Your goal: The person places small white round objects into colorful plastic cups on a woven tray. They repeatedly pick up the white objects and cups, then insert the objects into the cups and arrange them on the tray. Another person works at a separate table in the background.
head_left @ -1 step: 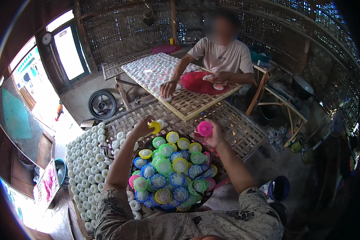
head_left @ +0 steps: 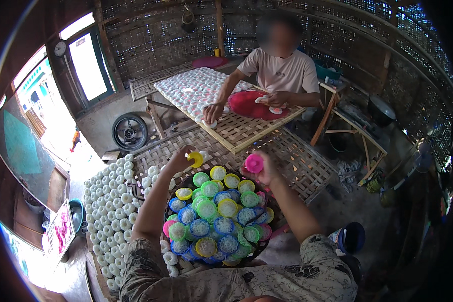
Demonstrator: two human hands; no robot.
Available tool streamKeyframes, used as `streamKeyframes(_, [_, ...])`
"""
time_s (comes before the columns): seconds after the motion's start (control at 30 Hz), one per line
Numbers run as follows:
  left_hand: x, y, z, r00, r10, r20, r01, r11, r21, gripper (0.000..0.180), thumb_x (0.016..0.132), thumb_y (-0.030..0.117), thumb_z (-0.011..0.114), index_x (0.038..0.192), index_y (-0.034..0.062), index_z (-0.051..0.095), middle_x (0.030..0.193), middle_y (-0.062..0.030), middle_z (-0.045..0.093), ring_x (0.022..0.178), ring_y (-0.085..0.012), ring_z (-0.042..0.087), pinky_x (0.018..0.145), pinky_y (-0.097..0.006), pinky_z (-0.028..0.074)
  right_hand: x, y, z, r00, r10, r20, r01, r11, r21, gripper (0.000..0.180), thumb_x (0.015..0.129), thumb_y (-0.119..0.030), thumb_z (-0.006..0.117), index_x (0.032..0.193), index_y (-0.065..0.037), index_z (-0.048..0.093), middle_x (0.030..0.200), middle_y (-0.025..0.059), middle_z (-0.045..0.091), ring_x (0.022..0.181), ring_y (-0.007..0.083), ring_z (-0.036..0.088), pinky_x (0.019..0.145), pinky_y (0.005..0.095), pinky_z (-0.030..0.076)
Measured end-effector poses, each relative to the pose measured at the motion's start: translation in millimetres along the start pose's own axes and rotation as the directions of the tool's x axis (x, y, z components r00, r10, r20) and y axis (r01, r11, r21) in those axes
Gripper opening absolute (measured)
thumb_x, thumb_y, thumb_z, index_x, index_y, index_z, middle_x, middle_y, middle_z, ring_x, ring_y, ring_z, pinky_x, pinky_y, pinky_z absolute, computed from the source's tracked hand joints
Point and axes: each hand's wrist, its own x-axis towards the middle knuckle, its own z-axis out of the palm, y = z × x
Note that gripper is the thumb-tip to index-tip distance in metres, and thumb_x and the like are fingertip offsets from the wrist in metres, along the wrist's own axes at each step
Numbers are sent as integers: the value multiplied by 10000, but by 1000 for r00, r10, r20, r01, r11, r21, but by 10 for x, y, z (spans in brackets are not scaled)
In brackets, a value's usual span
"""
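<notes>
Beyond the far edge of the basket [head_left: 260,246], the right hand [head_left: 268,172] holds a pink cup [head_left: 254,163], fingers curled about its side and its round face toward the camera; no white shows on it. Since the earlier picture, this hand and its cup have drifted slightly left. The left hand [head_left: 178,161] has a yellow cup [head_left: 196,159] by the edge, and has hardly moved. That leaves the gap between the two cups a little narrower, though they are well apart. As I judge it, the shift changes little for the work: both hands are occupied, and neither is in the heap (which looks the same in both pictures).

Just nearer the body than the two hands, between the forearms, lie the heaped cups [head_left: 206,208], green, blue, yellow and pink, many with white strands inside. The pink cup is past the heap's far right side, the yellow one past its far left. A few white rings lie behind the left hand, and many more rings [head_left: 117,214] stand in rows to the left of that forearm.

Farther out is the bare weave of the rack [head_left: 302,156], then a tray [head_left: 249,133] partly covered with white discs [head_left: 191,90]. Across it a co-worker [head_left: 282,75] touches a disc at the tray's near edge, beside a red pad [head_left: 246,106]
</notes>
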Motion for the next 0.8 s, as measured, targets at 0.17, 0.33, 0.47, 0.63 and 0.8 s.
streamKeyframes(0.17, [-234, 14, -80, 971, -86, -223, 55, 988, -141, 399, 714, 108, 724, 1102, 43, 661, 1017, -141, 686, 938, -236, 671, 811, -353, 541, 632, 262, 308, 938, -342, 54, 83, 71, -994, 244, 792, -284, 594, 750, -81, 721, 756, 126, 689, 722, 250, 680, 684, 388, 544])
streamKeyframes(0.33, [-633, -310, -581, 877, -374, -300, 144, 802, -579, 341, 814, 71, 671, 1147, 11, 628, 977, -111, 666, 803, -200, 683, 616, -321, 617, 925, 383, 396, 956, -228, 187, 95, -363, -927, 177, 725, -262, 645, 811, -129, 724, 823, 126, 703, 792, 313, 683, 748, 413, 548])
streamKeyframes(0.47, [-1415, -677, -676, 815, -578, -40, 484, 717, -502, 330, 816, 133, 671, 1111, -10, 646, 961, -140, 687, 782, -215, 704, 610, -338, 613, 1024, 348, 396, 970, -117, 212, 164, -327, -931, 207, 667, -228, 758, 780, -66, 695, 770, 92, 700, 730, 194, 673, 687, 350, 537])
streamKeyframes(0.63, [-1879, -641, -503, 963, -271, 3, 268, 952, 151, 331, 763, 146, 688, 1085, 70, 683, 959, -122, 704, 892, -220, 682, 810, -350, 537, 1232, 268, 478, 977, 143, 157, 172, -100, -980, 250, 690, -213, 760, 852, -46, 669, 786, 37, 665, 695, 127, 601, 636, 297, 499])
streamKeyframes(0.8, [-2205, -55, -925, 807, -424, -411, 226, 864, -449, 411, 839, 94, 655, 1242, 71, 581, 1091, -74, 660, 936, -201, 650, 826, -328, 534, 1502, 185, 695, 979, 155, 130, 96, 207, -974, 284, 714, -245, 767, 888, -58, 643, 795, 31, 635, 674, 118, 563, 630, 294, 476])
